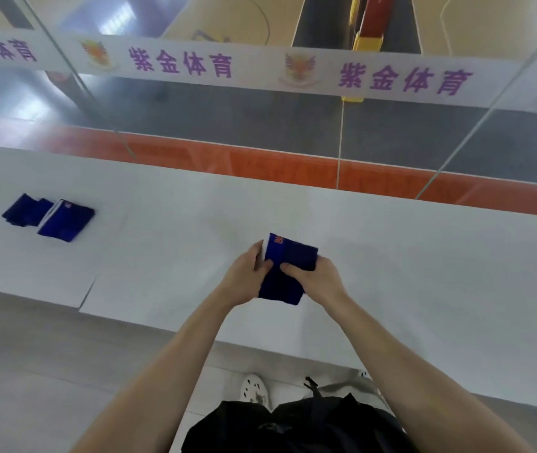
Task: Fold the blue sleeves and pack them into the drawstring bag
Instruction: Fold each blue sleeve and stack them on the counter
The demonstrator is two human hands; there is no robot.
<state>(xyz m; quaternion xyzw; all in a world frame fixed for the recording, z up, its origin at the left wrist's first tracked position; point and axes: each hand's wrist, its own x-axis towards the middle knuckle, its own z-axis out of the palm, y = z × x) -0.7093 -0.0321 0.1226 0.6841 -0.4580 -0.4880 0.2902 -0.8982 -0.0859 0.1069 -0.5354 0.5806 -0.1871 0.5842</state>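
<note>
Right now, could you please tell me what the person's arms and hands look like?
The left hand and right hand are bare: no gloves, and no rings, watch or bands that I can see. Both arms are uncovered to the edge of the picture, with no clothing over them.

Hands: the left hand (244, 277) and right hand (321, 281) are gripping a blue sleeve (288, 259) over the white shelf (424, 273).
Far left: two folded sleeves (48, 217) are lying on the shelf, touching.
</note>
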